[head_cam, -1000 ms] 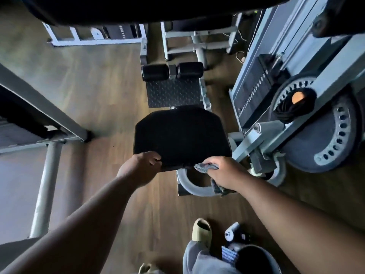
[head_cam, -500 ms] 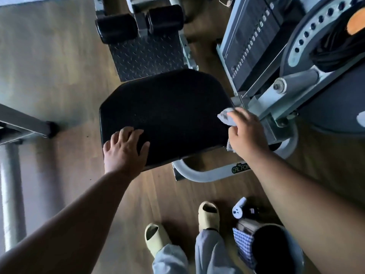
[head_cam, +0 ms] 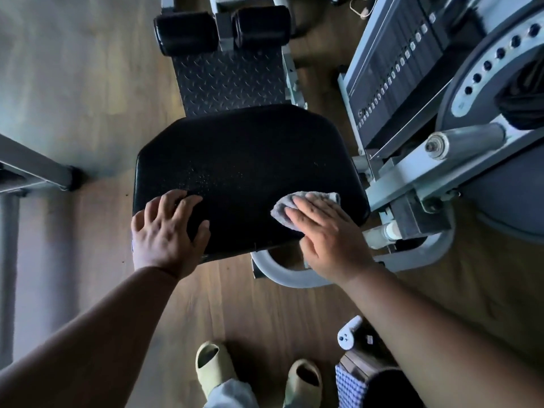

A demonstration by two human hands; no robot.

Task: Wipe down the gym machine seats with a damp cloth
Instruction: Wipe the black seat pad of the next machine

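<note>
A black padded machine seat [head_cam: 247, 160] fills the middle of the view, seen from above. My right hand [head_cam: 326, 234] lies flat on its near right part, pressing a grey cloth [head_cam: 282, 212] against the pad; the cloth shows under and beyond the fingers. My left hand [head_cam: 166, 231] rests on the near left corner of the seat with fingers spread, holding nothing.
Beyond the seat are a checker-plate footplate [head_cam: 229, 81] and two black roller pads [head_cam: 185, 32]. A weight stack [head_cam: 394, 72] and grey machine frame [head_cam: 435, 172] stand to the right. A grey frame leg [head_cam: 35, 169] is at left. My sandalled feet [head_cam: 212, 366] stand on the wooden floor below.
My right hand has moved from the seat's right edge onto its top, now flat on the cloth. My left hand stays on the near left corner. The view has come closer.
</note>
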